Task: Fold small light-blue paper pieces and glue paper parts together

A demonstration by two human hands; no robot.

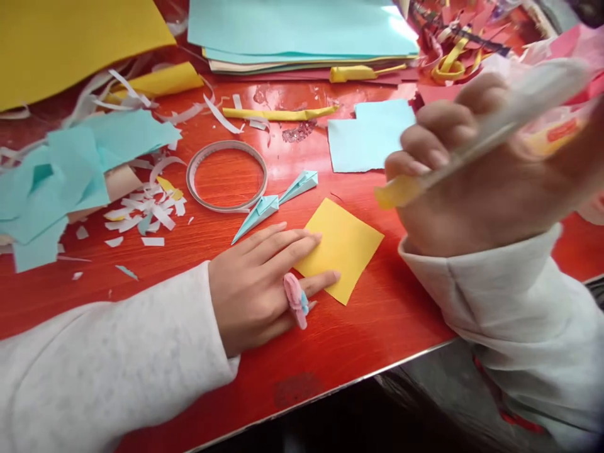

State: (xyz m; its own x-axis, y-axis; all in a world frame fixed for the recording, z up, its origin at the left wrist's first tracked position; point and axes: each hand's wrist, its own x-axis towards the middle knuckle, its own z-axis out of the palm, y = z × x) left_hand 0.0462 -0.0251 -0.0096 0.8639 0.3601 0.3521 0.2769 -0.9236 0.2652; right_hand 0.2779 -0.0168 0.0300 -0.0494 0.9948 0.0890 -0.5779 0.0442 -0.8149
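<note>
My left hand [264, 280] lies flat with its fingers spread, its fingertips on a yellow square of paper [349, 245]. On one finger sits a ring with a pink and blue ornament [295, 301]. Raised above the table at the right, my right hand [472, 182] is closed around a whitish translucent tube with a yellow tip [500, 126]. The tube is blurred, so its exact kind is unclear. Just beyond my left fingers lie two folded light-blue paper pieces [257, 217], pointed at one end.
Behind them are a paper-strip ring [191, 179], blue paper sheets [372, 141] and a rolled yellow strip [278, 114]. Blue scraps [70, 170] and white cuttings [151, 211] cover the left. A stack of coloured paper [302, 28] stands at the back of the red table [264, 390].
</note>
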